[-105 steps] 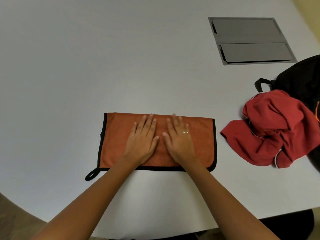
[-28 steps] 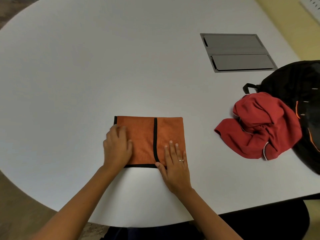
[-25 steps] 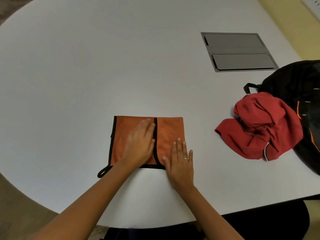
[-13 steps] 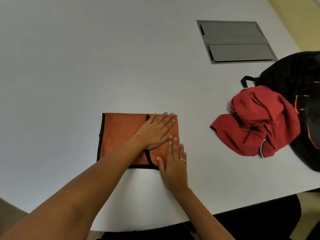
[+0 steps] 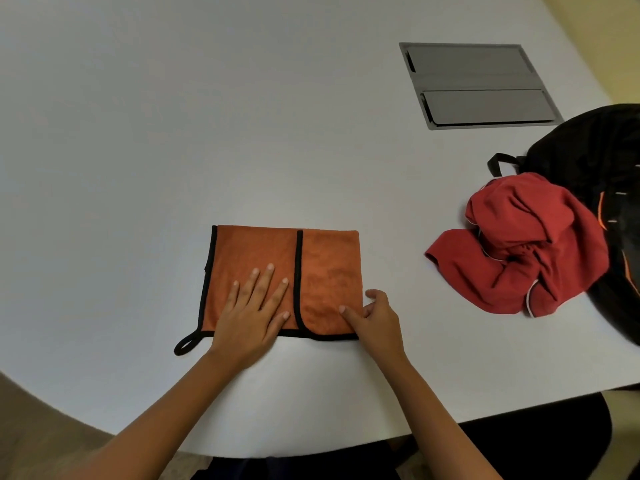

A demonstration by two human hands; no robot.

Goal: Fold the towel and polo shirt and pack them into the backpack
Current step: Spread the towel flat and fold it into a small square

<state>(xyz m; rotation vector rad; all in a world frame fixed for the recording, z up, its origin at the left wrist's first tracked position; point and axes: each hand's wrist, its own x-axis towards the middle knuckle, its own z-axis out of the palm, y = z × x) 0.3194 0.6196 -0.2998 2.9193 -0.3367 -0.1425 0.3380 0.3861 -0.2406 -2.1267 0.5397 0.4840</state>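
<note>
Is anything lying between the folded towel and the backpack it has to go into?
Yes. The crumpled red polo shirt lies on the table between the towel and the backpack, resting against the backpack's near side. The backpack's opening cannot be made out.

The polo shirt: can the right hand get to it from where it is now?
Probably yes. The polo shirt lies crumpled to the right of the right hand, with only bare table between them. That hand now pinches the towel at its right edge.
</note>
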